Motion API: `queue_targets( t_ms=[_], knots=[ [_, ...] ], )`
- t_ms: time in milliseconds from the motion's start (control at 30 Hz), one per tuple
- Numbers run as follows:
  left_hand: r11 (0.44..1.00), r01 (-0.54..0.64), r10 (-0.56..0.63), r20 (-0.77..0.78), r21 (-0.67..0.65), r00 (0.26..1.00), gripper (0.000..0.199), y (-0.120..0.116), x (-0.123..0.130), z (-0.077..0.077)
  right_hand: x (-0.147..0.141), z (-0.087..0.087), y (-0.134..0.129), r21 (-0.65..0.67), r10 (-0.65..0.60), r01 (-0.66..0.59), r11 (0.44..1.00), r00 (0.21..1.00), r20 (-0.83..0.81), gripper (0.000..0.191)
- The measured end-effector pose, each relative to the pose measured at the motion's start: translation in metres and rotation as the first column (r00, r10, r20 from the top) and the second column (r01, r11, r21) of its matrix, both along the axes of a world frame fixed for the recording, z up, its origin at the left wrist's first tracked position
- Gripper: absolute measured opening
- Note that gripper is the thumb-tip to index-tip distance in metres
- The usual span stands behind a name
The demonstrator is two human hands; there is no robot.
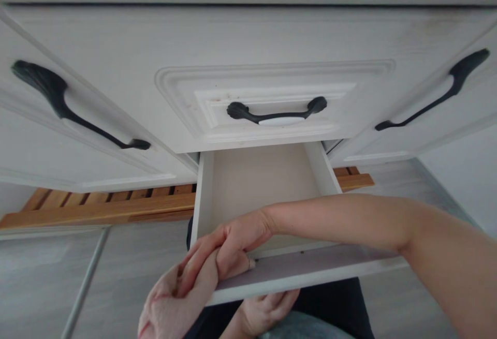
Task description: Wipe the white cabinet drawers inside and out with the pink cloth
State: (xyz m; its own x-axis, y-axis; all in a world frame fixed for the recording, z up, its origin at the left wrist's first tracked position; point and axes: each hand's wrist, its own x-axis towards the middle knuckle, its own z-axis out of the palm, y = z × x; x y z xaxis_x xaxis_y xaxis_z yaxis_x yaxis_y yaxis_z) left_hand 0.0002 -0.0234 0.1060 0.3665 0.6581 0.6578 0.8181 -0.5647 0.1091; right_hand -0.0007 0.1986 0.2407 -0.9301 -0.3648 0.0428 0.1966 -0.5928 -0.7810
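Observation:
A shallow drawer (267,173) stands pulled out of the white cabinet, its bare pale bottom showing. My right hand (240,238) reaches across it from the right and grips a pink cloth (166,303), pressing it against the left part of the drawer front's inner side and top edge (310,266). The cloth hangs over the left corner. Below the drawer front, my left hand (267,310) has its fingers curled against the outer face; whatever they hold is hidden by the front.
Above is a closed drawer with a dark handle (277,116). Cabinet doors on both sides carry dark handles (77,114). A slatted wooden rack (116,207) lies under the cabinet. Grey floor (46,277) shows at left, and a white wall (466,173) stands at right.

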Motion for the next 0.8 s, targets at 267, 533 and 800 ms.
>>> queue_targets(
  t_ms=[267,533,800],
  knots=[
    [0.996,-0.030,0.037,-0.084,0.083,0.996,0.046,-0.004,-0.004,-0.013,0.061,-0.018,0.032,0.139,0.050,-0.087,0.986,0.966,0.254,0.028],
    [1.000,-0.017,0.017,-0.020,-0.008,1.000,0.038,-0.001,0.004,-0.007,0.153,-0.004,0.074,0.280,0.135,-0.260,0.924,0.909,0.395,0.016],
    [0.999,-0.040,0.040,0.036,-0.001,0.999,0.039,-0.006,0.009,-0.022,0.057,-0.034,0.045,0.292,-0.331,0.244,0.925,0.895,0.300,0.036]
  ],
)
